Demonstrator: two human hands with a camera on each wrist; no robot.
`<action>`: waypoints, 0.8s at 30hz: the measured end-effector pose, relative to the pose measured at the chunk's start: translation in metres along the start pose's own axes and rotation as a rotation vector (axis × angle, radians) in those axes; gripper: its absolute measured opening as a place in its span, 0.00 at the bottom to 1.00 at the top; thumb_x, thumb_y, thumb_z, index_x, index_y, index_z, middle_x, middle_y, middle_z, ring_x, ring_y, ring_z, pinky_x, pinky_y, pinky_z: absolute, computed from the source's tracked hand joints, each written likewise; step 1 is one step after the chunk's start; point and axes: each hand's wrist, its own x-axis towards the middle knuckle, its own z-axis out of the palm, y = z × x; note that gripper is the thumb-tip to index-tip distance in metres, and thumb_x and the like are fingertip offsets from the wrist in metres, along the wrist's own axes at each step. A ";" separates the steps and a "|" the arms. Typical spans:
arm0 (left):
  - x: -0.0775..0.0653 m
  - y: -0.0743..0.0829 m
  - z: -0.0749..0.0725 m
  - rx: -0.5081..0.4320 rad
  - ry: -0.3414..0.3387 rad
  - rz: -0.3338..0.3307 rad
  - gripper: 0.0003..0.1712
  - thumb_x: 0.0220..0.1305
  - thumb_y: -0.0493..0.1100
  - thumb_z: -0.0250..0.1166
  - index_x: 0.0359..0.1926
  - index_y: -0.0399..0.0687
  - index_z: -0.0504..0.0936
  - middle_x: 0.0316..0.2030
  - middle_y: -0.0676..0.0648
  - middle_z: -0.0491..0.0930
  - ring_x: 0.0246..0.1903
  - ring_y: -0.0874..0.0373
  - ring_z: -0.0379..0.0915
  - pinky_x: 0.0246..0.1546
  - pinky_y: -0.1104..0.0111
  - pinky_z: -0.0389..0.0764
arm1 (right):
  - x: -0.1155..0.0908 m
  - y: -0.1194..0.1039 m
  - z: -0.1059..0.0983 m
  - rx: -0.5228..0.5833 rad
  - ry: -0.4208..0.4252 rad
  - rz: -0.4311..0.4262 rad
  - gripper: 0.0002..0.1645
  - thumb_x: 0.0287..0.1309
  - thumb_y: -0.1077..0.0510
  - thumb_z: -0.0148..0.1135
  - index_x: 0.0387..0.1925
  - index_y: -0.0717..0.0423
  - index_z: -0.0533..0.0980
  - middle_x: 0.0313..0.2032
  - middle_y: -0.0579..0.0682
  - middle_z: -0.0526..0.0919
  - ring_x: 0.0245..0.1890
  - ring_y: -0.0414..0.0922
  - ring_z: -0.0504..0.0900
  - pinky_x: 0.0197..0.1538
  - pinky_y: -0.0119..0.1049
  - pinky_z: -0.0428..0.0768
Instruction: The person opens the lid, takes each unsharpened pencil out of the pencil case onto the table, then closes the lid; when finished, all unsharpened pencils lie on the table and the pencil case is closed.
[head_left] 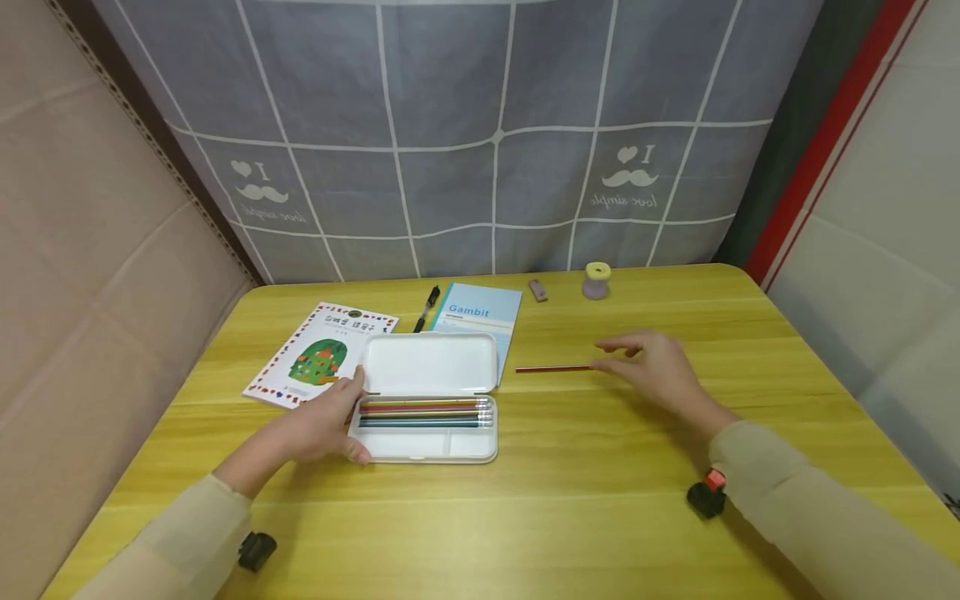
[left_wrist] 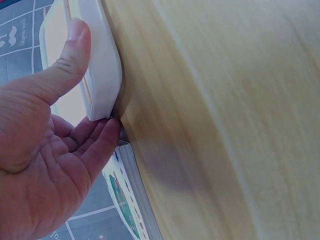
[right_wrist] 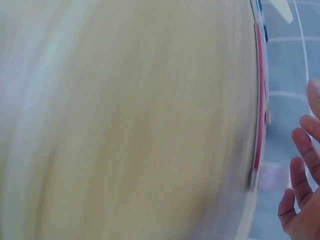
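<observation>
A white pencil case [head_left: 430, 364] lies with its lid raised at the middle of the table, several pencils [head_left: 418, 414] side by side in its upper compartment. My left hand [head_left: 326, 421] holds the case by its left end, thumb at the near corner and fingers by the hinge. In the left wrist view the thumb lies along the white case [left_wrist: 105, 65]. To the right of the case a dark red pencil [head_left: 553, 369] lies on the table. At its right end is my right hand [head_left: 656, 371], thumb and forefinger apart. The right wrist view shows these fingers [right_wrist: 300, 172] clear of the pencil [right_wrist: 260, 100].
Left of the case lies a picture-covered booklet [head_left: 300, 392], with a black pen [head_left: 427, 309] beyond. A blue notebook [head_left: 510, 312] lies partly behind the lid. Farther back are a small eraser [head_left: 537, 290] and a yellow-topped spool-shaped object [head_left: 596, 282]. A grey curtain [head_left: 450, 192] hangs behind the table.
</observation>
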 end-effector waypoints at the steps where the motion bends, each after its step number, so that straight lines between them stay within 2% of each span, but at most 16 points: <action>1: 0.000 0.000 0.000 0.002 -0.001 0.001 0.81 0.46 0.59 0.82 0.79 0.22 0.37 0.69 0.24 0.61 0.66 0.35 0.64 0.72 0.39 0.62 | 0.001 -0.004 0.002 0.013 -0.001 -0.004 0.22 0.59 0.46 0.78 0.51 0.53 0.89 0.51 0.54 0.90 0.48 0.56 0.86 0.48 0.54 0.84; 5: 0.000 0.000 0.000 -0.001 -0.006 -0.005 0.81 0.46 0.60 0.81 0.79 0.23 0.37 0.69 0.24 0.61 0.66 0.36 0.64 0.72 0.39 0.62 | 0.003 -0.022 0.012 0.046 -0.022 -0.012 0.23 0.57 0.45 0.79 0.51 0.52 0.89 0.50 0.52 0.90 0.48 0.55 0.86 0.42 0.46 0.84; 9: 0.000 0.000 0.000 -0.003 -0.010 -0.012 0.81 0.45 0.60 0.81 0.79 0.23 0.36 0.69 0.24 0.60 0.67 0.35 0.63 0.72 0.39 0.62 | 0.005 -0.039 0.024 0.084 -0.047 -0.012 0.22 0.55 0.46 0.80 0.48 0.53 0.90 0.46 0.52 0.91 0.44 0.52 0.85 0.31 0.35 0.77; 12: 0.000 0.000 0.001 -0.003 -0.008 -0.020 0.82 0.44 0.60 0.82 0.79 0.24 0.36 0.70 0.23 0.59 0.68 0.35 0.63 0.72 0.39 0.61 | 0.006 -0.051 0.035 0.143 -0.076 -0.022 0.22 0.55 0.46 0.81 0.48 0.53 0.90 0.44 0.51 0.92 0.41 0.49 0.85 0.29 0.33 0.75; 16: 0.000 -0.001 0.002 -0.011 -0.007 -0.022 0.83 0.44 0.60 0.82 0.80 0.24 0.36 0.70 0.24 0.60 0.68 0.35 0.63 0.72 0.39 0.61 | 0.003 -0.064 0.048 0.232 -0.132 -0.029 0.22 0.56 0.46 0.80 0.49 0.52 0.90 0.46 0.48 0.91 0.46 0.48 0.86 0.43 0.40 0.83; 19: 0.000 -0.001 0.002 -0.012 -0.002 -0.018 0.82 0.44 0.60 0.82 0.80 0.24 0.36 0.70 0.25 0.60 0.67 0.36 0.64 0.72 0.40 0.62 | 0.002 -0.075 0.057 0.269 -0.174 -0.036 0.22 0.56 0.45 0.80 0.49 0.51 0.90 0.46 0.45 0.91 0.50 0.50 0.85 0.51 0.47 0.82; 24: 0.000 -0.002 0.003 -0.007 0.009 -0.009 0.83 0.44 0.61 0.82 0.79 0.23 0.37 0.69 0.25 0.61 0.67 0.36 0.64 0.72 0.40 0.62 | 0.002 -0.092 0.074 0.298 -0.254 -0.057 0.20 0.55 0.45 0.80 0.47 0.49 0.90 0.46 0.44 0.91 0.46 0.49 0.83 0.47 0.43 0.81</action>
